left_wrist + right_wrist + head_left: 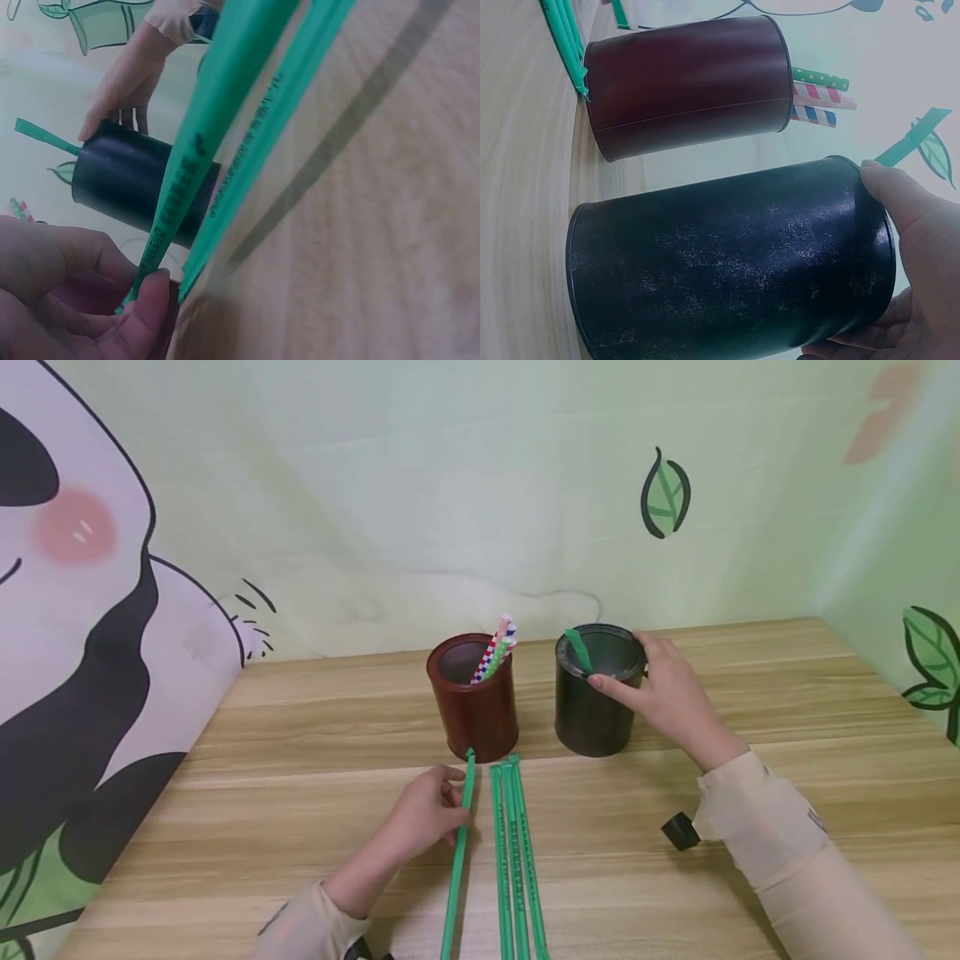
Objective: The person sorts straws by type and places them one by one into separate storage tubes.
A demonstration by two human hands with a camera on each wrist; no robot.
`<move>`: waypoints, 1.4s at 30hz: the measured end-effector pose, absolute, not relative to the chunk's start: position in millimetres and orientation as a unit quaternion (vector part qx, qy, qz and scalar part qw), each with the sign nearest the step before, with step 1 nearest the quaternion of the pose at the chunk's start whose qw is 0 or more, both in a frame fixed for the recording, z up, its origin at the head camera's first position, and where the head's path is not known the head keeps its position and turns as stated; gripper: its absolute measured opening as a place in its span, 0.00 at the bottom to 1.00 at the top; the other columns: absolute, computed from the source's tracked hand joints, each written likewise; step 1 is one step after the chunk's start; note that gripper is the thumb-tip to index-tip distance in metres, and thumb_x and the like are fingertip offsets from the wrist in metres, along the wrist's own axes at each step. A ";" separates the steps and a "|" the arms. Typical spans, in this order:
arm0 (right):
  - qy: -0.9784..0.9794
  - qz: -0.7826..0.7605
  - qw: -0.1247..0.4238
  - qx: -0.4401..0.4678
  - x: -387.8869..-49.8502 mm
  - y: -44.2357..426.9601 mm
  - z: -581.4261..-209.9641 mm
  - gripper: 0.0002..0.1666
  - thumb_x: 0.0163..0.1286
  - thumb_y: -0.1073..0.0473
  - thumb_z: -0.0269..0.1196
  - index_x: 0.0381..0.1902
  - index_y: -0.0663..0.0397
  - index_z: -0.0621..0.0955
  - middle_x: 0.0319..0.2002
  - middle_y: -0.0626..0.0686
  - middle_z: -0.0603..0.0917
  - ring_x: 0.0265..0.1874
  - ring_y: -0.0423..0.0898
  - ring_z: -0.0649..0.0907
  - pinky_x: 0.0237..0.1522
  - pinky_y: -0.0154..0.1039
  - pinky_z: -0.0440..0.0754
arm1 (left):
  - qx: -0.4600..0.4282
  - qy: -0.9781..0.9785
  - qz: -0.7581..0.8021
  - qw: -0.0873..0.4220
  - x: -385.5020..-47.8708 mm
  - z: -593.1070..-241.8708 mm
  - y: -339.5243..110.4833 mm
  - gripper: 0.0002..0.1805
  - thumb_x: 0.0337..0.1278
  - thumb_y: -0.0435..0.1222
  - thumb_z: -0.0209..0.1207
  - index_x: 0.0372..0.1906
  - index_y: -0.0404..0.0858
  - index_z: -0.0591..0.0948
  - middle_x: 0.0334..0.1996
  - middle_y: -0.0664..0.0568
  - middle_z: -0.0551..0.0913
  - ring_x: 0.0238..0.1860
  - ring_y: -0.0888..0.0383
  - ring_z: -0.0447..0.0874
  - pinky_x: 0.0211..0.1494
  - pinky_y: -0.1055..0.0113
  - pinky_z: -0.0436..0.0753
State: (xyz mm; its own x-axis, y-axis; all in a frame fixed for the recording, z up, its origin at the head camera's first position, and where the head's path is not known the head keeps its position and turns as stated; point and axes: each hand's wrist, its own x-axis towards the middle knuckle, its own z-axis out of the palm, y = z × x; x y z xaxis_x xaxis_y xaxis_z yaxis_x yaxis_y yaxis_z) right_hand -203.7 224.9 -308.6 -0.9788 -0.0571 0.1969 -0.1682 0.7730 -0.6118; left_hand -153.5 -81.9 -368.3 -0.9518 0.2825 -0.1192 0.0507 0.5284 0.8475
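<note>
While right hand (663,693) grips black cup (595,718) by rim, left hand (427,814) pinches green wrapped straw (454,893) near far end. Best: light pinch, straw lifted clear of reddish-brown cup (480,718) just ahead of left hand.

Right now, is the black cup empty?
Not empty: a green strip leans inside the black cup, its end above the rim. The bottom is hidden.

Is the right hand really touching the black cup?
Touching: the right wrist view shows the right hand gripping the black cup by its rim.
</note>
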 end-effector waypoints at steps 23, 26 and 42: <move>-0.939 0.327 0.082 0.064 -203.7 225.9 -306.8 0.58 0.63 0.33 0.59 0.72 0.70 0.54 0.68 0.72 0.61 0.65 0.67 0.66 0.64 0.65 0.67 | 0.213 0.815 0.534 0.071 -149.8 -324.7 -73.7 0.25 0.55 0.21 0.52 0.60 0.33 0.66 0.36 0.42 0.73 0.32 0.56 0.75 0.29 0.61 0.83; -0.939 0.329 0.081 0.063 -203.2 226.1 -307.5 0.58 0.63 0.34 0.60 0.72 0.70 0.54 0.68 0.72 0.61 0.65 0.67 0.66 0.64 0.65 0.67 | 0.224 0.810 0.538 0.065 -150.2 -310.1 -71.3 0.25 0.57 0.22 0.53 0.61 0.33 0.64 0.37 0.41 0.72 0.33 0.56 0.75 0.31 0.60 0.84; -0.939 0.328 0.085 0.063 -204.4 225.3 -308.3 0.57 0.63 0.34 0.60 0.72 0.70 0.53 0.68 0.72 0.62 0.64 0.67 0.67 0.62 0.65 0.69 | 0.285 0.785 0.543 -0.086 -162.9 -255.5 -46.2 0.25 0.58 0.22 0.56 0.61 0.34 0.66 0.38 0.41 0.75 0.37 0.51 0.79 0.36 0.66 0.84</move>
